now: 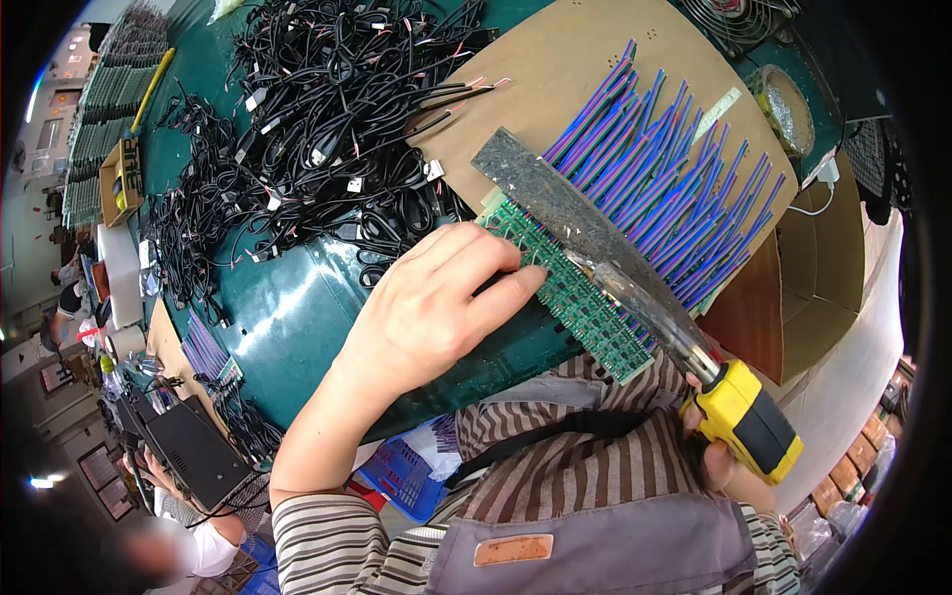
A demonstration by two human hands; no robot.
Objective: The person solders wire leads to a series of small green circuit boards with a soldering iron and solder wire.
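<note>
My left hand (431, 302) reaches over a green circuit board panel (580, 302), thumb and fingers curled together at its near edge. What they pinch, if anything, is too small to make out. My right hand (718, 464), partly hidden, is wrapped around the handle of a yellow-and-black soldering gun (759, 421). Its metal barrel points to the far left, with the tip over the boards. A flat dark metal bar (540, 188) lies slantwise along the panel's far side, across many blue, red and green ribbon wires (654, 188) that fan out beyond it.
Wires and boards lie on brown cardboard (575, 50) on a green table (288, 307). Black cables (327, 129) are heaped at the left. Stacked boards (119, 99) stand far left, and an open cardboard box (823, 288) is at right. Another person (213, 545) sits at lower left beside a black device (183, 451).
</note>
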